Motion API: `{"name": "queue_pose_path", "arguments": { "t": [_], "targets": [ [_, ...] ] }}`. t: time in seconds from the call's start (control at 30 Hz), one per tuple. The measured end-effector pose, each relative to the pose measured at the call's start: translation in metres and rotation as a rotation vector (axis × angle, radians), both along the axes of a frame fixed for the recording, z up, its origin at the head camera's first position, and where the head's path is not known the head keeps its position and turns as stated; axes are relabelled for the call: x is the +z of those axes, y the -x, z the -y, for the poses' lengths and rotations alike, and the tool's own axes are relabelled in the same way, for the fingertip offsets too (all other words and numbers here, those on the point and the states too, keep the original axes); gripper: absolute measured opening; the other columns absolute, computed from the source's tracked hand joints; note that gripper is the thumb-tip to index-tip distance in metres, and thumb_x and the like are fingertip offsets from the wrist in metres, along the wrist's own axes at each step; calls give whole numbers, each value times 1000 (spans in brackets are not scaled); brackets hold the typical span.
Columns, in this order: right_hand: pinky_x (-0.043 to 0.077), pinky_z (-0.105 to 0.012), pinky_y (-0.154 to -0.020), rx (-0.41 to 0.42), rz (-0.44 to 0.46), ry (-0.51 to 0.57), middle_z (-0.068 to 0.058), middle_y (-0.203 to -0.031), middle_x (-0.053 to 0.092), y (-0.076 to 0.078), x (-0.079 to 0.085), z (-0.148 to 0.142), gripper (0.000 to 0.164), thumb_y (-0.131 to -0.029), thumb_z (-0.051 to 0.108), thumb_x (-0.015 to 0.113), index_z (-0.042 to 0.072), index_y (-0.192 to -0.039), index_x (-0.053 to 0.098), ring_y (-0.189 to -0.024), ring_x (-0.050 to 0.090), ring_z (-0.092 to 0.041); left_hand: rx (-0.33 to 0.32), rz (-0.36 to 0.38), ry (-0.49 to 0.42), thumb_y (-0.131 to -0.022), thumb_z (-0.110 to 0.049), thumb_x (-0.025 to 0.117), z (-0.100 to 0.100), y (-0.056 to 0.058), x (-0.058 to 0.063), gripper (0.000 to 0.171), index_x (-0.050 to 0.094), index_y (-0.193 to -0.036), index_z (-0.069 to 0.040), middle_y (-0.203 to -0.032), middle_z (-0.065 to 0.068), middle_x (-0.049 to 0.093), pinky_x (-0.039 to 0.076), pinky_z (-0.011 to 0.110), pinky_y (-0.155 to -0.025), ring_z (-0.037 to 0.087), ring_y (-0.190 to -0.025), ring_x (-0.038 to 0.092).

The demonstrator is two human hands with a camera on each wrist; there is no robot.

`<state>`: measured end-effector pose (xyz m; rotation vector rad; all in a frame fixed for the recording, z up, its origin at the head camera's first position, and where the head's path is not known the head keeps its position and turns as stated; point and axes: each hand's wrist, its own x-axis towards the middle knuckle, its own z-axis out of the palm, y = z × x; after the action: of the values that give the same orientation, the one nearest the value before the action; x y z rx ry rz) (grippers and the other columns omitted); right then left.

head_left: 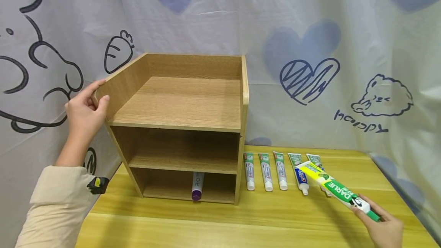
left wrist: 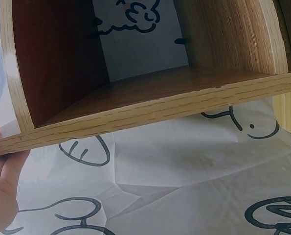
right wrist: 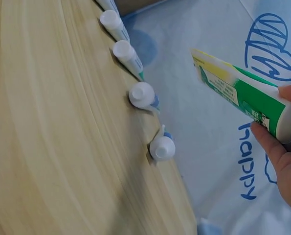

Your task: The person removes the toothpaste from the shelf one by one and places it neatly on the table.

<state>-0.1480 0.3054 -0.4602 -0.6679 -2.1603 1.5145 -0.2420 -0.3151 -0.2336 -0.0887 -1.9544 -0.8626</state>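
Note:
My left hand (head_left: 84, 110) grips the front edge of the left side panel of a wooden desktop shelf (head_left: 193, 95). In the left wrist view, fingers (left wrist: 13, 171) and thumb are on either side of that panel's edge. My right hand (head_left: 387, 227) holds a green, yellow and white toothpaste tube (head_left: 339, 190) by its green-capped end, thumb on one side and fingers on the other. The tube is raised above the table, its flat end pointing up and left. A white tube with a purple cap (head_left: 196, 195) lies in the shelf's lowest compartment, cap outward.
Several toothpaste tubes (head_left: 266, 172) lie in a row to the right of the shelf, caps toward me; one is blue and white (head_left: 300, 177). The yellowish wooden table (head_left: 165, 227) ends at a white curtain (head_left: 206, 14) with drawings, which hangs behind and at the sides.

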Motion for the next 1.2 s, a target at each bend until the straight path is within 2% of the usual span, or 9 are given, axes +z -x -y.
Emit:
{"name": "queue_pose_path", "arguments": {
  "t": [0.27, 0.5, 0.7, 0.77, 0.83, 1.0, 1.1, 1.2],
  "targets": [
    [42, -10, -46, -106, -29, 233, 38, -64, 53, 2, 2, -7, 50, -72, 10, 78, 24, -117, 64, -59, 53, 12, 12, -9, 13, -80, 3, 59, -2, 0, 0, 36, 66, -114, -5, -47, -30, 34, 25, 6, -41, -16, -41, 31],
    [42, -8, -46, -153, -110, 279, 36, -65, 57, 7, 0, -10, 49, -70, 5, 77, 19, -115, 65, -59, 54, 13, 10, -21, 25, -79, 4, 59, -1, 1, -1, 35, 66, -113, -4, -47, -28, 33, 23, 7, -40, -14, -40, 29],
    [42, -6, -46, -197, -135, 290, 35, -62, 56, 14, -5, -17, 47, -69, 6, 78, 22, -112, 67, -57, 53, 14, 2, -23, 23, -79, 3, 59, -1, 3, -1, 35, 66, -113, -4, -47, -28, 33, 23, 7, -40, -14, -40, 28],
    [43, -6, -47, -185, -142, 250, 36, -63, 56, 20, -17, -28, 48, -70, 8, 78, 21, -115, 66, -58, 54, 15, 2, -19, 19, -79, 3, 59, -1, 3, -1, 35, 66, -113, -4, -47, -28, 33, 23, 8, -40, -13, -39, 28],
    [44, -6, -47, -181, -173, 194, 37, -65, 56, 32, -37, -44, 49, -69, 10, 79, 19, -115, 66, -60, 55, 16, 2, -15, 16, -79, 3, 59, -2, 3, -1, 35, 66, -113, -5, -47, -28, 33, 23, 8, -39, -13, -39, 28],
    [45, -5, -52, -214, -221, 213, 31, -79, 60, 66, -94, -84, 52, -64, 15, 84, 20, -112, 68, -72, 57, 14, 3, -12, 4, -79, 3, 59, -1, 2, 0, 35, 66, -113, -5, -46, -28, 33, 25, 7, -40, -14, -39, 30],
    [44, -3, -54, -256, -178, 211, 29, -84, 60, 79, -110, -93, 53, -62, 20, 86, 24, -112, 68, -76, 55, 13, 2, -9, -5, -79, 3, 59, -1, 1, -1, 35, 66, -112, -5, -46, -28, 34, 25, 6, -39, -14, -39, 31],
    [43, -2, -54, -293, -148, 190, 29, -87, 60, 86, -115, -92, 52, -61, 23, 86, 27, -111, 69, -76, 54, 14, 6, -3, -6, -79, 3, 59, 0, 1, -1, 35, 66, -113, -4, -46, -28, 34, 25, 6, -39, -14, -39, 31]
  ]
}}
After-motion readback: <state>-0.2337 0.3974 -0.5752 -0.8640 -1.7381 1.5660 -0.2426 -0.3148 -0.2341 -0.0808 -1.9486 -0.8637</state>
